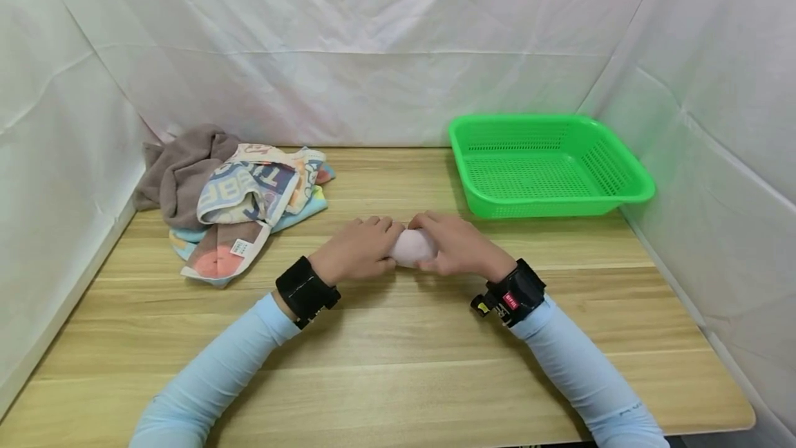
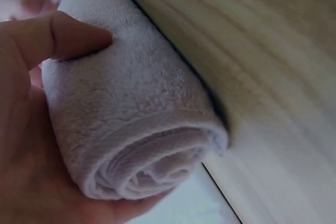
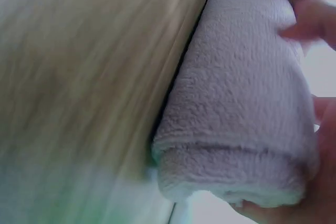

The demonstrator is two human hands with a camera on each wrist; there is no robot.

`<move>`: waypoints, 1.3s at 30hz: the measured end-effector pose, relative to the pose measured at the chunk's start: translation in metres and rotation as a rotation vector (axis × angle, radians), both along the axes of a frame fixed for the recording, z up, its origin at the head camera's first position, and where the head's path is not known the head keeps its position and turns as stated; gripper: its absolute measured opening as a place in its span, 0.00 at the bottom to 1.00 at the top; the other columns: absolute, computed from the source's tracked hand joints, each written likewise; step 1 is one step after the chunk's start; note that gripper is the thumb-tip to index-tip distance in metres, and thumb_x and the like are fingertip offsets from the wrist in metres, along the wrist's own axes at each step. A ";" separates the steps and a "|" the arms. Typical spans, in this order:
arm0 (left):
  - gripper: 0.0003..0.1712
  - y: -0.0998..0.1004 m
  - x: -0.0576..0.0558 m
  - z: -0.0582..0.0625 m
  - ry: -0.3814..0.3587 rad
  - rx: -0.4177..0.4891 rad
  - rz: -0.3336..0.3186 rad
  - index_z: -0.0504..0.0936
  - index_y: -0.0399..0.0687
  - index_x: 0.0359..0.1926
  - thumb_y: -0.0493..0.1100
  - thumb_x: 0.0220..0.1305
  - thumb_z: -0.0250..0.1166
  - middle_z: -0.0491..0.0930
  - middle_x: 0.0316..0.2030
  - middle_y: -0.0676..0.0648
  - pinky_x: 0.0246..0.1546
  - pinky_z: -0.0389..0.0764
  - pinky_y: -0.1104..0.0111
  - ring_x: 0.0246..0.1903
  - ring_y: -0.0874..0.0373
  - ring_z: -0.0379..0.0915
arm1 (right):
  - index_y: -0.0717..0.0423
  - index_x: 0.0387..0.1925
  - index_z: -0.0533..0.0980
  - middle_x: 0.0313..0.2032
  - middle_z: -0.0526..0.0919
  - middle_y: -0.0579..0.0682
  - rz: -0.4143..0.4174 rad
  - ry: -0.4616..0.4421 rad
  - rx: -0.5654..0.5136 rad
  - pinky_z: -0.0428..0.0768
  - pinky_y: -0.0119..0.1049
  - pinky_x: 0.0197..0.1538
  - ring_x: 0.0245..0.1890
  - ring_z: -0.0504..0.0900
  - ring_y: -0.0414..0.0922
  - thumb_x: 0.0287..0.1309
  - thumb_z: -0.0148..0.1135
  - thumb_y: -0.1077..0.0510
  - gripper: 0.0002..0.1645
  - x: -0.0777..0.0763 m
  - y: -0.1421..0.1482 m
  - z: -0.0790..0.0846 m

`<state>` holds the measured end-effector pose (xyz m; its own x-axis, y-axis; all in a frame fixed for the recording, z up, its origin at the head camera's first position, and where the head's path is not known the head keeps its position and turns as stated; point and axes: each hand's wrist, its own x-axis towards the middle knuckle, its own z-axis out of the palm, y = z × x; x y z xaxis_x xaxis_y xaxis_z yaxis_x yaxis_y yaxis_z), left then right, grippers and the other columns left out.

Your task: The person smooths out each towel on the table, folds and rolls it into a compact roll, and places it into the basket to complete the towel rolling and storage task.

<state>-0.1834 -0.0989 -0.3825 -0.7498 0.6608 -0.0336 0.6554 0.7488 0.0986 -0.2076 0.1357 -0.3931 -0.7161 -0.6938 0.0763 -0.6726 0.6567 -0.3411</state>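
A rolled-up pale greyish-pink towel (image 1: pixel 413 247) lies on the wooden table between the two hands. My left hand (image 1: pixel 361 247) grips its left end, with thumb and fingers curled round it. On the other end, my right hand (image 1: pixel 460 244) holds the roll the same way. Spiral layers show at the end of the rolled towel (image 2: pixel 136 87) in the left wrist view. From the right wrist, the rolled towel (image 3: pixel 236 93) shows a fold line near its end, and part of that hand is out of frame.
A heap of towels, one brown (image 1: pixel 193 171) and one printed with letters (image 1: pixel 249 189), lies at the back left. At the back right stands a green plastic basket (image 1: pixel 560 209) with perforated sides. White cloth walls (image 1: pixel 385 88) border the table (image 1: pixel 398 365).
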 end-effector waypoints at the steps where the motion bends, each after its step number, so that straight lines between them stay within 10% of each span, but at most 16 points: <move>1: 0.29 0.000 0.001 0.000 -0.017 0.003 0.014 0.72 0.45 0.64 0.53 0.69 0.63 0.80 0.55 0.42 0.49 0.82 0.52 0.53 0.49 0.78 | 0.49 0.58 0.75 0.49 0.83 0.50 0.013 0.048 0.017 0.83 0.44 0.46 0.45 0.83 0.47 0.45 0.79 0.46 0.38 0.001 -0.001 0.000; 5: 0.31 -0.001 0.002 0.001 -0.056 0.010 0.048 0.71 0.44 0.63 0.54 0.66 0.66 0.79 0.55 0.41 0.51 0.82 0.52 0.53 0.49 0.77 | 0.53 0.57 0.79 0.50 0.84 0.52 0.043 0.169 0.043 0.83 0.48 0.52 0.48 0.83 0.50 0.38 0.85 0.50 0.41 0.004 -0.004 -0.001; 9: 0.39 -0.001 0.001 -0.001 -0.017 0.010 0.042 0.70 0.47 0.65 0.52 0.57 0.75 0.79 0.56 0.41 0.52 0.82 0.50 0.54 0.47 0.77 | 0.55 0.59 0.80 0.51 0.87 0.53 0.050 0.085 -0.004 0.83 0.47 0.52 0.48 0.86 0.50 0.44 0.82 0.52 0.39 0.001 -0.004 -0.004; 21: 0.41 0.000 -0.002 -0.002 0.433 0.055 -0.077 0.72 0.55 0.63 0.50 0.49 0.81 0.78 0.48 0.45 0.48 0.78 0.49 0.48 0.43 0.76 | 0.59 0.52 0.81 0.40 0.87 0.55 -0.034 -0.563 -0.355 0.86 0.40 0.37 0.33 0.85 0.45 0.57 0.71 0.52 0.23 -0.008 0.006 0.001; 28: 0.37 -0.001 -0.003 0.006 0.514 0.098 -0.083 0.75 0.55 0.58 0.48 0.48 0.81 0.81 0.49 0.45 0.54 0.77 0.47 0.53 0.43 0.76 | 0.64 0.54 0.78 0.43 0.87 0.61 -0.096 -0.959 -0.495 0.88 0.46 0.40 0.37 0.89 0.53 0.60 0.67 0.49 0.27 -0.005 0.010 0.011; 35: 0.29 0.000 0.002 0.023 0.719 0.135 -0.137 0.78 0.56 0.53 0.38 0.48 0.76 0.83 0.47 0.48 0.59 0.77 0.47 0.53 0.46 0.78 | 0.59 0.71 0.65 0.52 0.82 0.55 0.036 -1.181 -0.670 0.88 0.42 0.45 0.45 0.87 0.48 0.64 0.61 0.30 0.48 -0.006 0.019 0.007; 39: 0.26 0.003 0.006 0.029 0.830 0.170 -0.164 0.79 0.58 0.52 0.37 0.52 0.72 0.83 0.47 0.50 0.64 0.75 0.45 0.54 0.48 0.78 | 0.56 0.68 0.66 0.56 0.84 0.53 0.284 -1.478 -0.790 0.85 0.42 0.57 0.53 0.87 0.48 0.60 0.61 0.23 0.51 -0.002 0.017 0.003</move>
